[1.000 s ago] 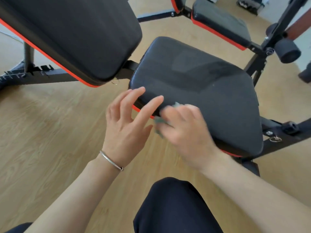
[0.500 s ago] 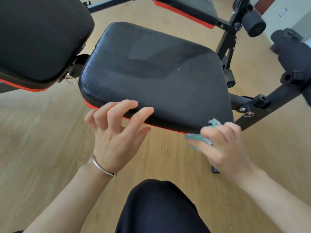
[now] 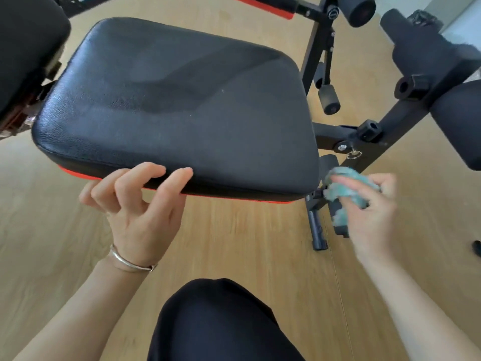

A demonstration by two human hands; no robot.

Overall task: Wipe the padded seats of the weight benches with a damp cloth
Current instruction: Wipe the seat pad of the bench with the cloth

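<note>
Right hand (image 3: 369, 217) is off the pad. It's bunched around the teal cloth (image 3: 346, 183), fingers curled over it, and the whole hand is blurred. The cloth sits just to the right of the seat pad's (image 3: 182, 105) near right corner, over the black frame (image 3: 335, 136). I can't tell whether it touches the corner.

Left hand (image 3: 140, 212) holds nothing. Its first two fingers are stretched forward with their tips resting on the pad's near edge, just above the red trim, and the other fingers are loosely bent below it. There's a silver bracelet (image 3: 130, 261) on that wrist. It looks like a steadying hand.

Beyond the left hand's fingertips, the pad shows darker bands across its middle. That reads to me as dampness, so the top has likely had a pass. The strip nearest the fingertips looks drier, though the glare makes that hard to call.

My read on the step: this is the end of a stroke along the near edge, with the cloth run off past the corner.

The next move calls for bringing the cloth back left onto the pad and pressing it flat rather than balled. The left fingers will need to lift clear so the edge beneath them gets wiped too.

Further out, past the right hand, another red-trimmed bench pad (image 3: 263, 3) waits at the top. The backrest (image 3: 26, 48) lies up beyond the left hand.
</note>
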